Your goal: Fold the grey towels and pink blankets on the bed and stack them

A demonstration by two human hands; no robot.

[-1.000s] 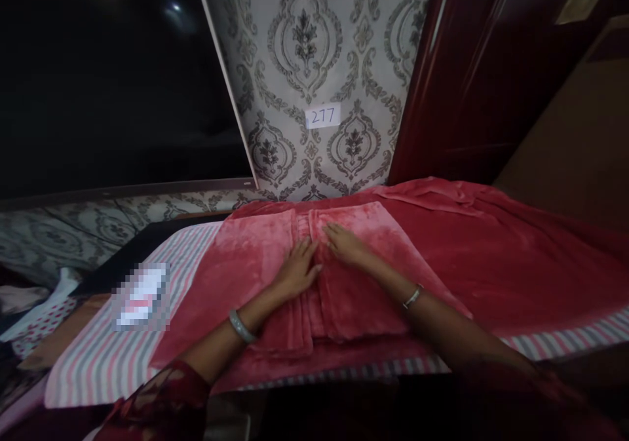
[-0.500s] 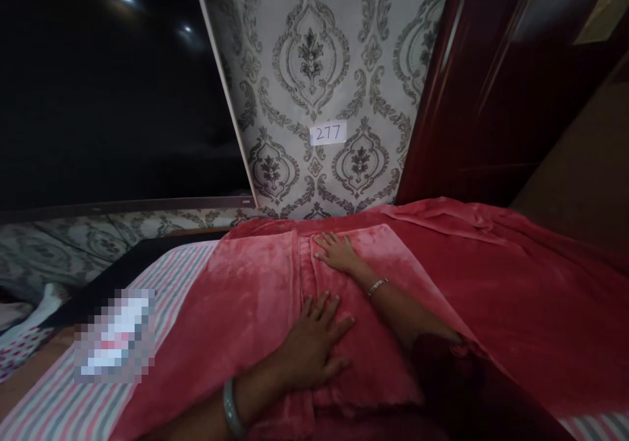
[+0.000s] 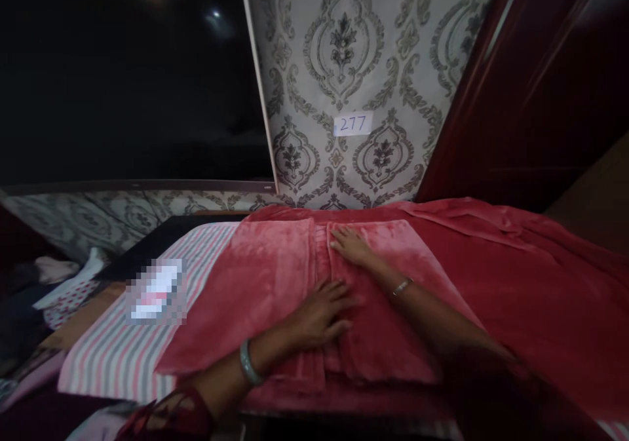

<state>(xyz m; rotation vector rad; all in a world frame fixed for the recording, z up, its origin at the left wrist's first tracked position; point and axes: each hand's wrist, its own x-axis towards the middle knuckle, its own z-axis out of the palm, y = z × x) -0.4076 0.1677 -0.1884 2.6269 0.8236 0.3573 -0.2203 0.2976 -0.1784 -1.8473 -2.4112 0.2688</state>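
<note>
A red-pink plush blanket (image 3: 265, 284) lies partly folded, with its two side panels meeting near a seam in the middle. Over that seam rests my left hand (image 3: 322, 315), fingers apart and slightly bent, a bangle on the wrist. Farther back, my right hand (image 3: 351, 244) lies flat on the inner edge of the right panel, fingers spread, a thin bracelet on its wrist. Neither hand grips the cloth. More of the red blanket spreads out unfolded to the right.
A pink, grey and white striped sheet (image 3: 108, 356) lies under the blanket, with a blurred object (image 3: 156, 291) on it. A dark screen (image 3: 132, 87) stands behind at left. Patterned wallpaper bears a paper label (image 3: 352, 124) reading 277. Clothes (image 3: 73, 290) are piled at the far left.
The view has shifted, so the scene sits farther right and slightly higher. My left hand's fingers are more bent and turned rightward; my right hand remains flat on the right panel.
</note>
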